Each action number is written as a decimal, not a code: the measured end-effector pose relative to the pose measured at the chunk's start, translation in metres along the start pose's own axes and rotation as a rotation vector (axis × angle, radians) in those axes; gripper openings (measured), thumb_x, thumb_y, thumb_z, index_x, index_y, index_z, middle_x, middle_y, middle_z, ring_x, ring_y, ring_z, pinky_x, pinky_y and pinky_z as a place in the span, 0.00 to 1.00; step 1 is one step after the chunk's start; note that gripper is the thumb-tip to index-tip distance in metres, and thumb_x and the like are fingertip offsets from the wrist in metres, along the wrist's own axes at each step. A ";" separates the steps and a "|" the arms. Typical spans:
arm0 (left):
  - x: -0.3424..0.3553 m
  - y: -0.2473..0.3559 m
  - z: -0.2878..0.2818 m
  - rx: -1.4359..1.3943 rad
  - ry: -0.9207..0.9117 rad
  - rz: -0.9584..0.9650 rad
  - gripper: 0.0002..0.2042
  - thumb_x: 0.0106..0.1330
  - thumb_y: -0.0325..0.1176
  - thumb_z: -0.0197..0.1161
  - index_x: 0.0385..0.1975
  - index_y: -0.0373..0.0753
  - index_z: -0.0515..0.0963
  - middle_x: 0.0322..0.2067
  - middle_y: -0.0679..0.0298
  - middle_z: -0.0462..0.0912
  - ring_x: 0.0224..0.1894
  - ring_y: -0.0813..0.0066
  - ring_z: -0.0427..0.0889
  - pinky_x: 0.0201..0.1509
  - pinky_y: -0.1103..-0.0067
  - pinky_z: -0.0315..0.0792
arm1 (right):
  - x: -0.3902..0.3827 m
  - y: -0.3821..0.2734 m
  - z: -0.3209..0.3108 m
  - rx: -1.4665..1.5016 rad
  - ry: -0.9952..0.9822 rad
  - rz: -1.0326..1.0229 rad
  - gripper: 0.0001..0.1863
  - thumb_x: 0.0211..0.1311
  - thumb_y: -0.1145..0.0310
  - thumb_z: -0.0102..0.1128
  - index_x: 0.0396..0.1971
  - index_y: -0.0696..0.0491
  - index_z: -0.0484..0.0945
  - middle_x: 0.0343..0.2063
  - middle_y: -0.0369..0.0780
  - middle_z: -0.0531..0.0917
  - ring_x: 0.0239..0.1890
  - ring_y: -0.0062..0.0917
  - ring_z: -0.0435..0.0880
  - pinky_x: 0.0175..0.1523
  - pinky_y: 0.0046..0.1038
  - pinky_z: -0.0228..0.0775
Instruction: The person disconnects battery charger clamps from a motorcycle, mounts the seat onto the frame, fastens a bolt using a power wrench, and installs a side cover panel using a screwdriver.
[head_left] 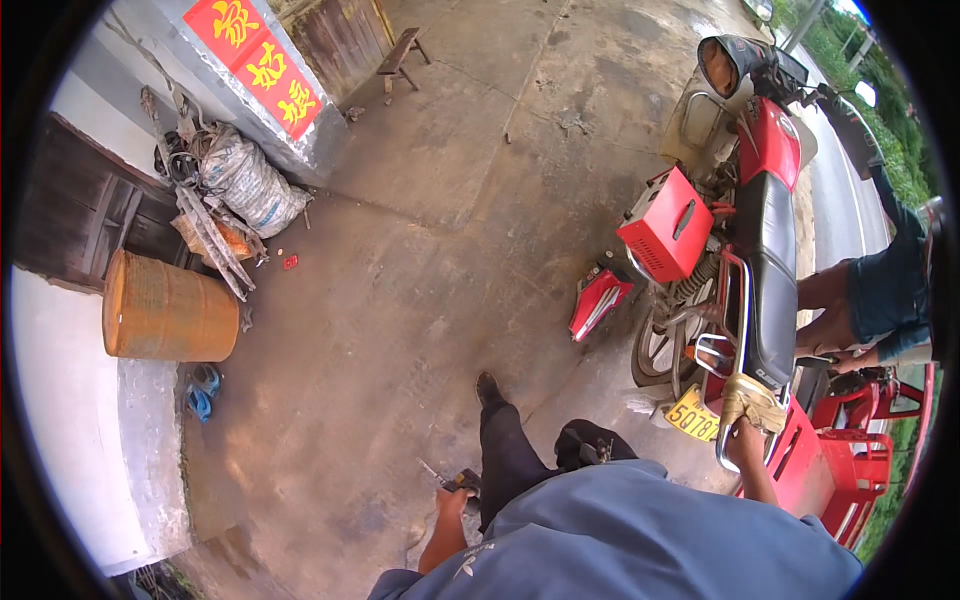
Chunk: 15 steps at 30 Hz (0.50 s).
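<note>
My left hand [450, 503], low by my left leg, is closed around a dark and yellow power drill [462, 482] with a thin bit pointing up and left. My right hand [745, 447] is closed on a tan, crumpled cloth-like bundle [752, 403] at the rear rack of a red motorcycle [768, 265]. The bundle hides part of my fingers. A red metal box with a black handle [672, 225] sits against the motorcycle's side. Beside the rear wheel, a red body panel [602, 300] lies on the concrete.
On the right, a co-worker's hand [850, 360] reaches in near a red three-wheeled cart [858, 455]. Along the left wall are a rusty drum [170, 308], a stuffed sack [250, 180] and blue slippers [202, 392]. A wooden bench [404, 58] stands farther off.
</note>
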<state>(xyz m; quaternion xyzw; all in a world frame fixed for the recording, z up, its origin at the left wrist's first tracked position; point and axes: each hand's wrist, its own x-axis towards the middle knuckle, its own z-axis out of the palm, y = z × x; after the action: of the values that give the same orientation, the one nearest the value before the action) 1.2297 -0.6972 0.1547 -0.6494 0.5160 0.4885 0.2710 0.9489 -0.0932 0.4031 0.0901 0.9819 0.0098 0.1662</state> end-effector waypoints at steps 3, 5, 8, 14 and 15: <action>0.043 0.171 0.001 0.018 0.110 0.294 0.38 0.36 0.26 0.79 0.54 0.29 0.73 0.46 0.52 0.85 0.44 0.55 0.87 0.47 0.63 0.82 | -0.010 0.010 0.011 -0.039 -0.053 0.220 0.10 0.61 0.67 0.60 0.39 0.56 0.78 0.37 0.56 0.85 0.43 0.55 0.84 0.47 0.51 0.74; 0.096 0.235 -0.033 0.049 0.256 0.413 0.35 0.38 0.30 0.79 0.52 0.29 0.75 0.47 0.49 0.85 0.50 0.54 0.86 0.55 0.64 0.79 | 0.005 -0.012 0.008 0.028 -0.146 0.253 0.15 0.65 0.66 0.57 0.48 0.56 0.77 0.44 0.57 0.85 0.49 0.57 0.83 0.52 0.50 0.74; 0.155 0.365 -0.040 0.101 0.301 0.552 0.34 0.41 0.32 0.78 0.52 0.29 0.73 0.48 0.47 0.83 0.53 0.49 0.84 0.59 0.63 0.76 | 0.003 -0.019 0.012 -0.027 -0.168 0.267 0.20 0.65 0.67 0.58 0.55 0.59 0.71 0.54 0.60 0.78 0.56 0.58 0.78 0.59 0.51 0.72; 0.309 0.583 0.016 0.066 0.265 0.680 0.30 0.45 0.33 0.77 0.49 0.31 0.73 0.45 0.51 0.84 0.50 0.54 0.85 0.55 0.64 0.76 | 0.009 -0.015 0.015 0.057 -0.283 0.422 0.19 0.72 0.64 0.50 0.59 0.54 0.74 0.50 0.53 0.82 0.52 0.48 0.82 0.56 0.41 0.75; 0.340 0.611 0.024 0.025 0.202 0.649 0.29 0.45 0.32 0.77 0.49 0.32 0.73 0.44 0.52 0.84 0.49 0.55 0.85 0.54 0.64 0.77 | 0.010 -0.025 0.005 0.035 -0.292 0.473 0.19 0.72 0.63 0.51 0.59 0.53 0.74 0.50 0.53 0.83 0.52 0.48 0.82 0.56 0.41 0.75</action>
<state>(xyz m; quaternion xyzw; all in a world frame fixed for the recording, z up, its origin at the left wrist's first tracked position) 0.6462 -1.0102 -0.0725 -0.4930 0.7260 0.4762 0.0566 0.9372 -0.1165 0.3942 0.3201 0.8993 0.0181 0.2973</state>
